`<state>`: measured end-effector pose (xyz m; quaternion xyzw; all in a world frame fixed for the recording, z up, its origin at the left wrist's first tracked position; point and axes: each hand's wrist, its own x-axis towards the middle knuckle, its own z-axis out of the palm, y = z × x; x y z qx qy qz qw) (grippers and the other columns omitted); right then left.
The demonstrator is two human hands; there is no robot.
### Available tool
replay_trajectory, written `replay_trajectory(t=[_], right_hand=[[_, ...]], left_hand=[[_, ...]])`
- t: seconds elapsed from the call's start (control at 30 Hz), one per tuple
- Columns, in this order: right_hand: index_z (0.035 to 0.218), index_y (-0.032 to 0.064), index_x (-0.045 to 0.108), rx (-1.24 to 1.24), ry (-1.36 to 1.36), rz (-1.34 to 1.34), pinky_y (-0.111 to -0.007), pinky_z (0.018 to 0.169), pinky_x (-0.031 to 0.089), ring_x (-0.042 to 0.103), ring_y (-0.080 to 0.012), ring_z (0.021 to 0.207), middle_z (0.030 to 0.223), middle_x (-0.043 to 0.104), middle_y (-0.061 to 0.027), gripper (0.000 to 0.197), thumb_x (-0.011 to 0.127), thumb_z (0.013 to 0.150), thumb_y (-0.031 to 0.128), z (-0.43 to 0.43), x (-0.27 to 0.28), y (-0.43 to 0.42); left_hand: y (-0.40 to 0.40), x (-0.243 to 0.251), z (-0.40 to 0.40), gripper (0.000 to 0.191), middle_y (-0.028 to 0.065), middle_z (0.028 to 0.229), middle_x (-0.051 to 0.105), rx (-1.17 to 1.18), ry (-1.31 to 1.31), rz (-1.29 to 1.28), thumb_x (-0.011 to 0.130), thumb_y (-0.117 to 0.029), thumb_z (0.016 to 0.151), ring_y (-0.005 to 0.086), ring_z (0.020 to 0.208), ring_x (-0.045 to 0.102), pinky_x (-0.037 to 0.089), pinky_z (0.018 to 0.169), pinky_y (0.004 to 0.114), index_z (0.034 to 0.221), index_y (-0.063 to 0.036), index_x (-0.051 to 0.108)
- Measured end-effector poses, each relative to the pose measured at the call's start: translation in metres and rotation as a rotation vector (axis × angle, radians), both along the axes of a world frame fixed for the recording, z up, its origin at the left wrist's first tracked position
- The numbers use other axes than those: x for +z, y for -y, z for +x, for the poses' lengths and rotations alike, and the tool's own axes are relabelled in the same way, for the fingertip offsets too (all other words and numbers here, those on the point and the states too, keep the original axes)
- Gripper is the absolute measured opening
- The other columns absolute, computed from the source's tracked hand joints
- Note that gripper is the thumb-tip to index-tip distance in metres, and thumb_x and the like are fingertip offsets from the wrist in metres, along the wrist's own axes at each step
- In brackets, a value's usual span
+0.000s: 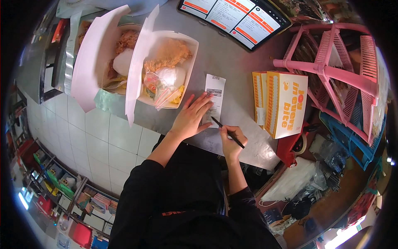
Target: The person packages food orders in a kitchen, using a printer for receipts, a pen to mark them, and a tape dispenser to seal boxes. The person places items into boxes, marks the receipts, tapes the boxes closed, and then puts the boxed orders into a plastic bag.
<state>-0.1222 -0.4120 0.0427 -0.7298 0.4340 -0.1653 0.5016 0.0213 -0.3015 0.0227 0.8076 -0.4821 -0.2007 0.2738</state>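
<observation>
A printed paper receipt [215,84] lies flat on the metal counter [239,102]. Spread fingers of my left hand [191,119] rest on its left edge. In my right hand [233,144] is a slim black pen [231,135], its tip at the lower part of the paper. To the left stands an open meal box [189,73] with a piece of fried chicken [169,54], wrapped white rice [171,77] and small plastic packets [164,95]. Beyond it is a second open box [107,56] with similar food; a third portion is mostly hidden behind its lid.
A tablet [236,18] with a lit screen lies at the counter's far side. Closed printed cartons [287,104] stand at right, beside a pink plastic rack [329,68] and a blue one [348,133]. A red tape dispenser [287,149] sits by the counter's right corner.
</observation>
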Motion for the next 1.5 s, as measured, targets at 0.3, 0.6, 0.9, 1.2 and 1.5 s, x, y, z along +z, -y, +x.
replay_trajectory(t=[0.3, 0.6, 0.9, 1.2, 1.5], right_hand=[[0.075, -0.0026, 0.062, -0.092, -0.016, -0.018, -0.023, 0.062, 0.052, 0.065, -0.0112, 0.065, 0.07, 0.067, -0.0092, 0.008, 0.07, 0.073, -0.003, -0.001, 0.007, 0.001], [0.074, -0.0023, 0.061, -0.083, 0.006, 0.03, -0.024, 0.063, 0.052, 0.066, -0.0128, 0.067, 0.069, 0.066, -0.0091, 0.009, 0.069, 0.074, -0.004, -0.01, 0.008, -0.001], [0.075, -0.0029, 0.061, -0.027, -0.017, 0.017, -0.024, 0.062, 0.052, 0.065, -0.0123, 0.065, 0.069, 0.066, -0.0084, 0.009, 0.07, 0.074, -0.003, -0.012, 0.005, 0.002], [0.075, -0.002, 0.062, -0.015, -0.027, 0.013, -0.024, 0.06, 0.051, 0.064, -0.0112, 0.062, 0.066, 0.065, -0.0069, 0.008, 0.07, 0.072, -0.003, -0.022, 0.003, -0.003], [0.081, -0.0016, 0.059, -0.35, 0.2, -0.337, -0.024, 0.052, 0.048, 0.057, -0.0103, 0.057, 0.065, 0.062, -0.0081, 0.003, 0.061, 0.081, 0.001, -0.052, 0.088, 0.057]], left_hand=[[0.001, -0.002, 0.0, 0.065, 0.0056, 0.144, 0.034, 0.0, -0.02, -0.036, 0.069, -0.039, 0.076, 0.0246, 0.136, 0.028, 0.019, 0.111, 0.047, 0.127, -0.007, 0.045], [0.0, -0.001, 0.001, 0.068, 0.0061, 0.144, 0.033, -0.014, -0.029, -0.021, 0.07, -0.039, 0.074, 0.0249, 0.136, 0.028, 0.019, 0.111, 0.048, 0.127, -0.0068, 0.045], [0.0, 0.0, 0.001, 0.068, 0.0058, 0.144, 0.034, -0.021, -0.046, -0.025, 0.071, -0.039, 0.073, 0.025, 0.136, 0.028, 0.019, 0.111, 0.048, 0.127, -0.0074, 0.044], [-0.002, -0.001, 0.001, 0.07, 0.006, 0.144, 0.033, -0.019, -0.041, -0.038, 0.071, -0.039, 0.073, 0.0253, 0.137, 0.027, 0.019, 0.111, 0.048, 0.128, -0.0079, 0.043], [0.021, 0.002, 0.008, 0.076, 0.0045, 0.148, 0.028, -0.104, 0.07, 0.117, 0.072, -0.038, 0.072, 0.0221, 0.139, 0.022, 0.017, 0.113, 0.046, 0.133, -0.0066, 0.04]])
